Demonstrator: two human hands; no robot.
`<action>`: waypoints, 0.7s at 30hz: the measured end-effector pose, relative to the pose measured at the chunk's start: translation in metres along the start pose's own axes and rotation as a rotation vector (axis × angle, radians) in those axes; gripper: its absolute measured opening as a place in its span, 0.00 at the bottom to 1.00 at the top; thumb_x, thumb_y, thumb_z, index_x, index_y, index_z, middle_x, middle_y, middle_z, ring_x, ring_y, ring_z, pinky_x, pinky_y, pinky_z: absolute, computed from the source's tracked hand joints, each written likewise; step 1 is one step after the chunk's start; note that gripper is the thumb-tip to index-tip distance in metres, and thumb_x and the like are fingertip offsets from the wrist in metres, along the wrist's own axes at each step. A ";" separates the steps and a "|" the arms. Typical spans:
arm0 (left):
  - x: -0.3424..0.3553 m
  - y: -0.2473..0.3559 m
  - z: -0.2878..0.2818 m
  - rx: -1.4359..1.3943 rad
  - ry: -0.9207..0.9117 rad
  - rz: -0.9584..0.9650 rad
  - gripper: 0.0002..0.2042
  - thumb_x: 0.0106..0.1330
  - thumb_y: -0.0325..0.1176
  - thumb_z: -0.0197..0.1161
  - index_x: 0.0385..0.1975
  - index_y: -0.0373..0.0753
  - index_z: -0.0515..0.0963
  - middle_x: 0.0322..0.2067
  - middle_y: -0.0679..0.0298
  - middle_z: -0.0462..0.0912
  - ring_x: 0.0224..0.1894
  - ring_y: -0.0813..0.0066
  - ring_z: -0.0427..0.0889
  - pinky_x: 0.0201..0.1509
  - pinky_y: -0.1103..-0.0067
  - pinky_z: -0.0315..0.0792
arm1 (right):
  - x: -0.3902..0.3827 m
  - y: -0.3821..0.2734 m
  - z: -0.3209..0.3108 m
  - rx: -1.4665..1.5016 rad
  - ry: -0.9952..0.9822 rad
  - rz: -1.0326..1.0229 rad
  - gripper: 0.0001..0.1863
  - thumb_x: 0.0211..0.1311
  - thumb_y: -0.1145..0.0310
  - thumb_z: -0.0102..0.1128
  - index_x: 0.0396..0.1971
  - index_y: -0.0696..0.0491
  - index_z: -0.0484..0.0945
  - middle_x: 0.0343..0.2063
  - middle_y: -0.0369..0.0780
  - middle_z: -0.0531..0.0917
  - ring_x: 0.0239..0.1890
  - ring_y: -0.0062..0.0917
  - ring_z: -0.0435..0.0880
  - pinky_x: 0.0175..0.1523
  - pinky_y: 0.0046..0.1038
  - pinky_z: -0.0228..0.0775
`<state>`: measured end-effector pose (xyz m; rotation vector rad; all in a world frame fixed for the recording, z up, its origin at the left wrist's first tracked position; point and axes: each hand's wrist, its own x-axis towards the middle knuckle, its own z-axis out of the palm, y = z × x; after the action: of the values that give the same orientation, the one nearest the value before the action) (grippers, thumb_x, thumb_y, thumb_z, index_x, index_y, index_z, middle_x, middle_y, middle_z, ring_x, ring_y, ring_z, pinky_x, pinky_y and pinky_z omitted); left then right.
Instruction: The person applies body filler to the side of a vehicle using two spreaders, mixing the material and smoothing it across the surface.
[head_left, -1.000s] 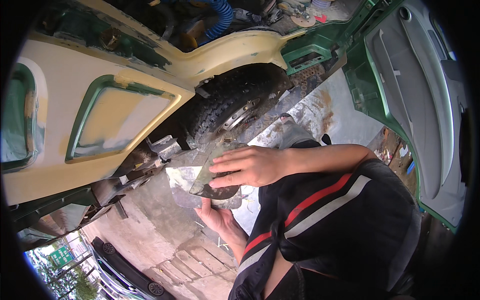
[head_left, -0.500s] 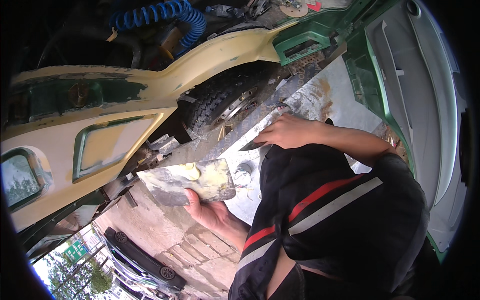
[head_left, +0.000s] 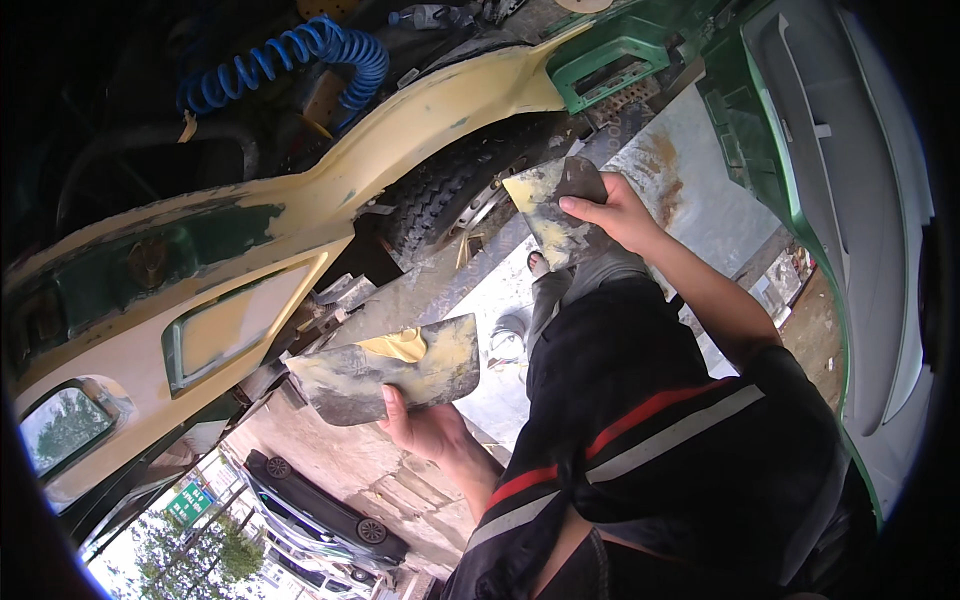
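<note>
My left hand (head_left: 432,436) grips a flat putty spreader (head_left: 340,385) at its lower edge, thumb on the face. A glossy dab of yellow putty (head_left: 400,345) lies along the upper edge of that plate. In my right hand (head_left: 628,212) is a second putty spreader (head_left: 545,212), dark and smeared with dried yellow putty, raised in front of a wheel. The thumb lies across its face and the fingers are hidden behind. The two plates are apart. Beyond them is a vehicle body panel (head_left: 440,100) coated with beige-yellow filler over green paint.
A dark tyre (head_left: 430,205) sits under the panel's arch. A coiled blue hose (head_left: 290,65) hangs behind the panel. On the right stands an open green-edged door (head_left: 790,200) with grey trim. A round can (head_left: 507,340) stands by my legs. Parked cars (head_left: 320,510) are outside, lower left.
My right hand has risen from near my leg, bringing its putty spreader up into plain view. The left plate has tilted, and the view has shifted slightly.
</note>
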<state>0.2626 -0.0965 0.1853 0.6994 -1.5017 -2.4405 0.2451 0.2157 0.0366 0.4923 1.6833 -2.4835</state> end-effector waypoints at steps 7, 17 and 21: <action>0.009 -0.014 -0.040 0.033 -0.011 -0.155 0.28 0.65 0.29 0.64 0.65 0.29 0.67 0.62 0.51 0.74 0.64 0.56 0.72 0.72 0.55 0.61 | 0.098 0.033 0.040 -0.891 -0.227 -0.602 0.13 0.57 0.63 0.71 0.34 0.59 0.85 0.75 0.51 0.52 0.77 0.49 0.44 0.77 0.46 0.42; 0.012 -0.035 -0.103 0.027 0.135 -0.222 0.26 0.65 0.25 0.61 0.64 0.32 0.69 0.59 0.54 0.77 0.63 0.57 0.74 0.72 0.55 0.63 | 0.192 0.051 0.121 -1.153 -0.252 -0.604 0.11 0.54 0.64 0.73 0.34 0.53 0.89 0.76 0.53 0.46 0.79 0.49 0.36 0.80 0.48 0.27; 0.013 -0.035 -0.110 0.023 0.137 -0.246 0.27 0.63 0.23 0.62 0.65 0.34 0.67 0.60 0.54 0.76 0.63 0.57 0.74 0.71 0.56 0.64 | 0.198 0.047 0.164 -1.149 -0.340 -0.662 0.09 0.51 0.66 0.74 0.27 0.55 0.87 0.77 0.51 0.45 0.79 0.49 0.36 0.80 0.48 0.30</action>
<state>0.3072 -0.1724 0.1093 1.0909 -1.4706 -2.4889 0.0366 0.0656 -0.0133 -0.6401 2.9060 -1.2214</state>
